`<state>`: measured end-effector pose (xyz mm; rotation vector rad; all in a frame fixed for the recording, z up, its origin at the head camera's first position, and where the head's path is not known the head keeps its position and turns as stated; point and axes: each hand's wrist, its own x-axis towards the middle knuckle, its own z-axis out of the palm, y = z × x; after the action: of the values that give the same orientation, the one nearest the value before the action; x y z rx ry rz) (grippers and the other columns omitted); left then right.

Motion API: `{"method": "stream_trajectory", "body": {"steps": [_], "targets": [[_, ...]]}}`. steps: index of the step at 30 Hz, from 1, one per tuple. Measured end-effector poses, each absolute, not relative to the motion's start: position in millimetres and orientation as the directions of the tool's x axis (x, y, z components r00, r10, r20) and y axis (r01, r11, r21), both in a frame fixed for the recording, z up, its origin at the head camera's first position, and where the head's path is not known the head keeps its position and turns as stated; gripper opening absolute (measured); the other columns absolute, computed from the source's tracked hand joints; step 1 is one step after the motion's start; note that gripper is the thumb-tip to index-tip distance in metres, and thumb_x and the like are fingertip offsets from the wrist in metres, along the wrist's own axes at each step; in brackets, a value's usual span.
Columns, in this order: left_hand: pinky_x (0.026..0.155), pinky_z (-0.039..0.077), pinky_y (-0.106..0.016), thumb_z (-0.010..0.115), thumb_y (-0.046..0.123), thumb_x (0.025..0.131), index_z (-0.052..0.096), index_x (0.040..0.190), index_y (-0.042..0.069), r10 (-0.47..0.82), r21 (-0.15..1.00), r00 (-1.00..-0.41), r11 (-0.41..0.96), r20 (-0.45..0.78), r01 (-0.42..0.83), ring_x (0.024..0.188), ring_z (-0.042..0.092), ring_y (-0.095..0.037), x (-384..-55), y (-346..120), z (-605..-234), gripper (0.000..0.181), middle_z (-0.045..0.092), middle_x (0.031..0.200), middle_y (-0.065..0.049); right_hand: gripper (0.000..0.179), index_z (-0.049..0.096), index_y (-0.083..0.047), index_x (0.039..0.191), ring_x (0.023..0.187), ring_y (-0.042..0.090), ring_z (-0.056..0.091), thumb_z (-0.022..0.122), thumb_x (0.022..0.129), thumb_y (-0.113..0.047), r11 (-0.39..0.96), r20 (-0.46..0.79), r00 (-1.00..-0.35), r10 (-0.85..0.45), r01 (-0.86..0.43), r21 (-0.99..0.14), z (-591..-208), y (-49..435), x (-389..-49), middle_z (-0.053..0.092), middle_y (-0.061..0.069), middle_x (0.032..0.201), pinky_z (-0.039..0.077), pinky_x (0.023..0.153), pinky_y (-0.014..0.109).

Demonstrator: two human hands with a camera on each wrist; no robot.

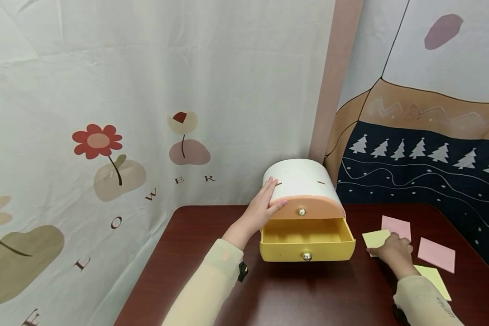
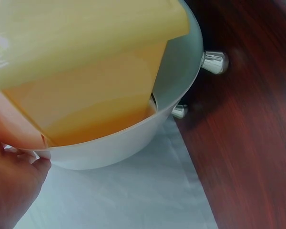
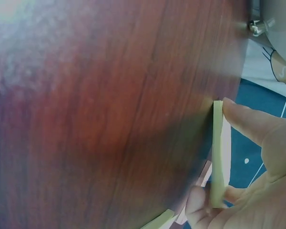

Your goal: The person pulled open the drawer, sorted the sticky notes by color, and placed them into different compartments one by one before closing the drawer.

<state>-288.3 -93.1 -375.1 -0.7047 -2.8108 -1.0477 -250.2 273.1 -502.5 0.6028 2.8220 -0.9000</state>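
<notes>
Right hand (image 1: pixel 395 252) grip pinches yellow sticky pad (image 1: pixel 376 238) off tabletop (image 1: pixel 309 290).
Pad sits btwn thumb & fingers, edge-on; left hand (image 1: pixel 265 206) flat on drawer box (image 1: pixel 301 181), fingers straight.

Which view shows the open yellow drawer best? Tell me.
The head view: the yellow drawer appears whole, pulled out, with its knob. The left wrist view shows only a blurred close-up of yellow panels; the right wrist view shows none of it.
</notes>
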Motion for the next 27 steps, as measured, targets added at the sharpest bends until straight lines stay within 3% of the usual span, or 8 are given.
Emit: {"method": "stream_trajectory", "body": {"steps": [11, 17, 27], "targets": [[0.117, 0.019, -0.041, 0.05, 0.052, 0.093, 0.018, 0.153, 0.017, 0.398, 0.595, -0.892, 0.671, 0.216, 0.443, 0.146, 0.013, -0.017, -288.2, -92.6, -374.7, 0.077, 0.008, 0.16, 0.0, 0.062, 0.031, 0.02, 0.131, 0.105, 0.06, 0.032, 0.053, 0.08, -0.007, 0.78, 0.006, -0.962, 0.272, 0.217, -0.587, -498.4, 273.1, -245.9, 0.031, 0.045, 0.117, 0.034, 0.088, 0.064], [0.117, 0.018, -0.041, 0.051, 0.051, 0.093, 0.018, 0.153, 0.017, 0.397, 0.599, -0.892, 0.667, 0.218, 0.443, 0.146, 0.013, -0.017, -287.5, -92.5, -374.1, 0.076, 0.009, 0.16, -0.001, 0.056, 0.037, 0.018, 0.128, 0.1, 0.058, 0.038, 0.048, 0.077, -0.003, 0.779, 0.07, -0.964, 0.255, 0.161, -0.606, -495.0, 269.4, -244.7, 0.037, 0.041, 0.113, 0.038, 0.081, 0.06], [0.117, 0.018, -0.041, 0.051, 0.051, 0.093, 0.018, 0.153, 0.017, 0.391, 0.593, -0.895, 0.676, 0.214, 0.437, 0.146, 0.013, -0.018, -287.2, -91.9, -374.0, 0.076, 0.008, 0.16, 0.0, 0.041, 0.047, 0.012, 0.12, 0.09, 0.044, 0.052, 0.045, 0.084, -0.005, 0.784, 0.108, -0.969, 0.224, 0.114, -0.61, -491.1, 268.0, -242.2, 0.045, 0.035, 0.108, 0.044, 0.067, 0.049]]}}
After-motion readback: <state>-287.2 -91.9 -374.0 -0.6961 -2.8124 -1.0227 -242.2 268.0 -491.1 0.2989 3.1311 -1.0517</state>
